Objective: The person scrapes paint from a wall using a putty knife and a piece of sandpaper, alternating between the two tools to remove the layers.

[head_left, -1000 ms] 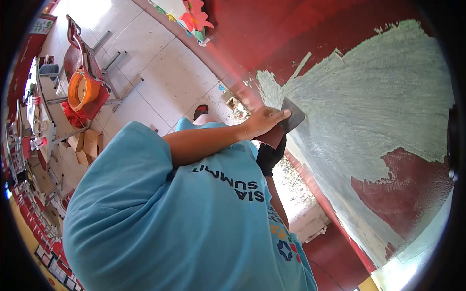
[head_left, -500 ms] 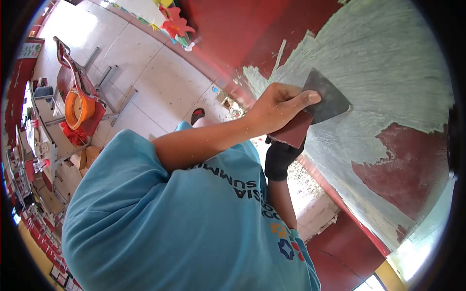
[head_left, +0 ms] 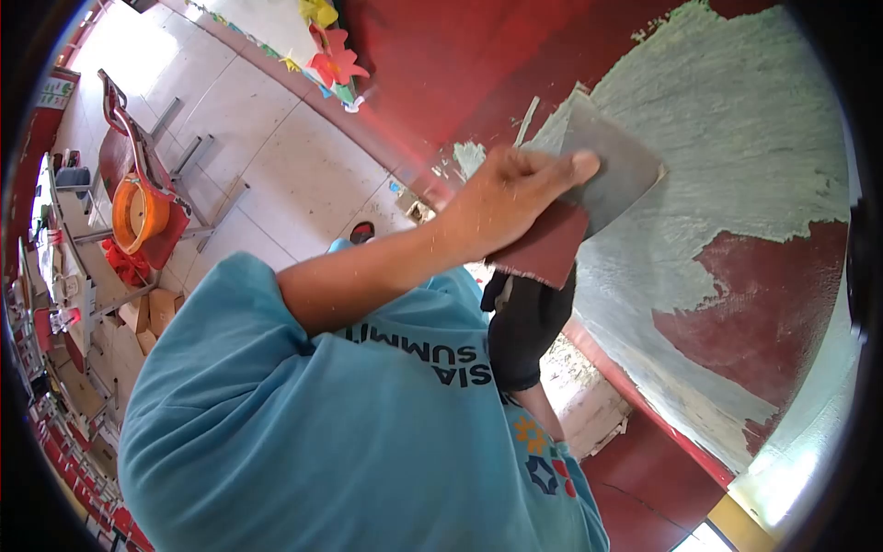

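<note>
My bare left hand [head_left: 529, 198] grips a thin grey putty knife plate [head_left: 616, 175], thumb pressed on its near face. The plate lies close against the wall over pale putty [head_left: 745, 138]; whether it touches cannot be told. Just below this hand is a flat maroon sheet [head_left: 547, 247] with a rough pale edge, perhaps sandpaper. Under the sheet sits my right hand [head_left: 532, 317] in a black glove. Its fingers are mostly hidden, so its hold on the sheet is unclear.
A red wall [head_left: 460, 55] shows through around the putty. Crumbs litter the tiled floor [head_left: 276, 156] along the wall's foot. An orange bucket [head_left: 143, 216] rests on a red chair [head_left: 120, 166] at left, near cardboard boxes [head_left: 161, 313]. A paper flower [head_left: 336, 60] hangs at the top.
My left hand and the plate have moved slightly up and left, and the plate has turned and looks lighter. The gloved right hand sits lower, showing more below the maroon sheet.
</note>
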`<state>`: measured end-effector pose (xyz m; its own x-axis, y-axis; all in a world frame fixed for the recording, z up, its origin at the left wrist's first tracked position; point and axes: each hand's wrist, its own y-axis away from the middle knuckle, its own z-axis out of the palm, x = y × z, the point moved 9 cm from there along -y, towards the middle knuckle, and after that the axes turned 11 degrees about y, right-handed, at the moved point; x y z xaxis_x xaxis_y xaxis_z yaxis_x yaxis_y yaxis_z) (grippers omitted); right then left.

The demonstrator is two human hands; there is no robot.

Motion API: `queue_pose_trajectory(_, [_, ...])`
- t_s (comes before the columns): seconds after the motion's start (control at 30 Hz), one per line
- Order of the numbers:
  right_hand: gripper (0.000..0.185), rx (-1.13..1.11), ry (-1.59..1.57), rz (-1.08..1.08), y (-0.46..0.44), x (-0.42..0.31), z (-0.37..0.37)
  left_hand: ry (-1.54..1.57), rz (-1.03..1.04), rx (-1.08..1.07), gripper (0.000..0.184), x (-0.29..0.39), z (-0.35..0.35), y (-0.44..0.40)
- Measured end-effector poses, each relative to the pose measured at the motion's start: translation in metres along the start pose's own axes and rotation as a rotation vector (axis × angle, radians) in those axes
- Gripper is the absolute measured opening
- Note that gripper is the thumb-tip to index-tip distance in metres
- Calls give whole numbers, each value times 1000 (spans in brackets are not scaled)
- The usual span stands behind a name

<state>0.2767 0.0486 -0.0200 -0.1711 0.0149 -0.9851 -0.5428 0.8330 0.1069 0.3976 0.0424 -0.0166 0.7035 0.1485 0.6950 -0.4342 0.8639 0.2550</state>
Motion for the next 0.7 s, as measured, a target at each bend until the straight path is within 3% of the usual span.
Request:
queue_pose_trajectory(0.03, [30,-45,-7,-33,-2,-10,6,60,4,-118,46,7,8,-1])
queue_pose_trajectory(0.1, [24,25,52,-58,-2,-4,7,45,6,-94,46,-2,1,-1])
queue_pose_trajectory(0.17, [22,24,51,69,5,10,4,-158,-1,-34,46,-10,-8,3])
queue_pose_trajectory(0.27, [21,2,2,42,7,-19,9,-119,5,-17,43,9,3,6])
queue_pose_trajectory(0.37, [25,32,-21,-61,2,-11,7,-205,130,-72,41,16,4,4])
queue_pose_trajectory(0.43, [30,82,-50,-26,0,-30,9,-25,273,-22,39,18,4,13])
queue_pose_trajectory(0.47, [33,85,-51,4,0,-34,10,-166,200,-113,38,8,-1,4])
queue_pose_trajectory(0.57, [35,47,1,-2,0,-30,8,-102,83,-116,37,26,9,8])
queue_pose_trajectory(0.63, [33,0,-24,-8,1,-19,11,-111,100,-115,36,17,2,8])
queue_pose_trajectory(0.7, [30,89,-67,-6,7,-6,10,-229,189,-119,36,17,0,10])
